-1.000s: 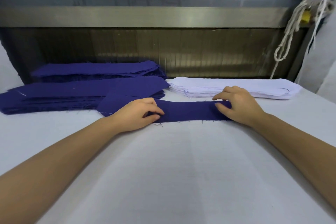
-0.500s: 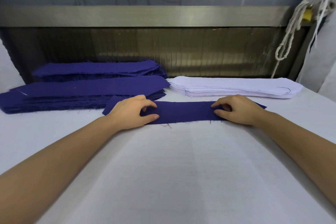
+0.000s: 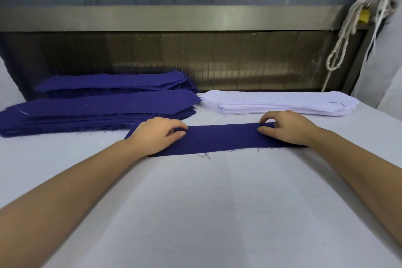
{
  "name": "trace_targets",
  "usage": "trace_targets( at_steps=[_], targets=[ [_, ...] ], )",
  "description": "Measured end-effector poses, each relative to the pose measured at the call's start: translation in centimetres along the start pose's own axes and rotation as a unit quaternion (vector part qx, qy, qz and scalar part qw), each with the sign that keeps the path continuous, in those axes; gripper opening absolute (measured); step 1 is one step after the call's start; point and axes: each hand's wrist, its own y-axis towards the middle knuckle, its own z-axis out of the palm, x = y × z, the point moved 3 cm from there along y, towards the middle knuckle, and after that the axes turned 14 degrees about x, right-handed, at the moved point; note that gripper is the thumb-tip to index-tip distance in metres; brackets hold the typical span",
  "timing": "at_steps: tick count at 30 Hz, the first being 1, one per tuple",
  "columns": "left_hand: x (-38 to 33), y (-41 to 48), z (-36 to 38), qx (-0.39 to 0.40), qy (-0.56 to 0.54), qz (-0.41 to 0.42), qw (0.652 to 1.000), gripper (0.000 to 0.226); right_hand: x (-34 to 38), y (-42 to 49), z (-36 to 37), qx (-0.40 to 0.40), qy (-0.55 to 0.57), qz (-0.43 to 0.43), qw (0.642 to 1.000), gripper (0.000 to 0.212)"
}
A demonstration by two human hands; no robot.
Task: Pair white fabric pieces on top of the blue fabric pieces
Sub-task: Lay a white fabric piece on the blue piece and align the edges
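Left hand [image 3: 156,135] and right hand [image 3: 287,126] are each pinching an end of one blue fabric piece [image 3: 221,139], lying flat on the surface [image 3: 195,202].

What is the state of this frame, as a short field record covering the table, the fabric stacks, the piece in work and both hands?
Surface: table under a white cover
Blue supply: near blue stack and far blue stack, back left
White supply: white stack, back right, no hand on it
In work: single blue strip, flat, in front of the stacks
Left: left hand holds the strip's left end, fingers curled
Right: right hand holds its right end, fingers curled
Pairing: no white piece on the strip yet
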Motion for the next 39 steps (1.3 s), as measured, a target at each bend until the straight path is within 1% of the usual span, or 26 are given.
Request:
trace_targets(
  at_steps=[4, 6, 9, 12, 16, 19, 23, 26, 27, 28, 29, 31, 34, 39],
  targets=[
    [-0.2, 0.1, 0.0, 0.003, 0.0, 0.005, 1.0, 0.029, 0.0, 0.0, 0.1, 0.006, -0.008, 0.017, 1.0, 0.029],
    [-0.4, 0.2, 0.0, 0.005, -0.009, 0.007, 1.0, 0.027, 0.2, 0.0, -0.1, -0.006, 0.007, 0.019, 1.0, 0.03],
    [-0.6, 0.7, -0.4, -0.006, -0.028, -0.001, 1.0, 0.023, 0.7, 0.6, -0.8, -0.061, 0.038, 0.021, 0.997, 0.029],
    [-1.3, 2.0, -1.2, -0.044, -0.018, -0.015, 0.999, 0.022, 1.2, 1.9, -1.7, -0.111, 0.041, 0.033, 0.992, 0.031],
    [-2.5, 4.4, -2.2, -0.094, -0.019, -0.026, 0.995, 0.02, 2.5, 4.5, -2.3, -0.11, -0.005, 0.021, 0.994, 0.036],
    [-3.3, 6.4, -2.7, -0.114, -0.015, -0.033, 0.993, 0.02, 3.8, 6.2, -2.2, -0.116, -0.035, 0.006, 0.993, 0.036],
    [-3.4, 8.6, -2.8, -0.123, -0.017, -0.053, 0.991, 0.022, 5.3, 7.8, -2.0, -0.12, -0.097, -0.016, 0.988, 0.034],
    [-3.2, 9.9, -2.6, -0.11, -0.027, -0.065, 0.991, 0.024, 6.0, 8.5, -1.9, -0.12, -0.126, -0.027, 0.984, 0.028],
    [-3.1, 10.3, -2.6, -0.104, -0.027, -0.067, 0.992, 0.025, 6.1, 8.6, -1.9, -0.125, -0.126, -0.03, 0.984, 0.031],
    [-3.1, 10.7, -2.6, -0.1, -0.024, -0.067, 0.992, 0.025, 6.2, 8.7, -1.8, -0.13, -0.124, -0.033, 0.983, 0.036],
    [-3.1, 11.0, -2.5, -0.097, -0.021, -0.067, 0.993, 0.025, 6.2, 8.7, -1.9, -0.135, -0.116, -0.036, 0.983, 0.036],
    [-3.0, 11.6, -2.5, -0.094, -0.017, -0.066, 0.993, 0.026, 6.0, 9.0, -1.9, -0.147, -0.102, -0.038, 0.983, 0.029],
    [-3.0, 12.5, -2.5, -0.088, -0.01, -0.066, 0.994, 0.026, 5.9, 9.4, -2.0, -0.153, -0.09, -0.036, 0.983, 0.027],
    [-3.0, 13.3, -2.6, -0.111, -0.015, -0.066, 0.992, 0.022, 5.8, 9.5, -2.4, -0.168, -0.008, -0.029, 0.985, 0.027]
  ],
)
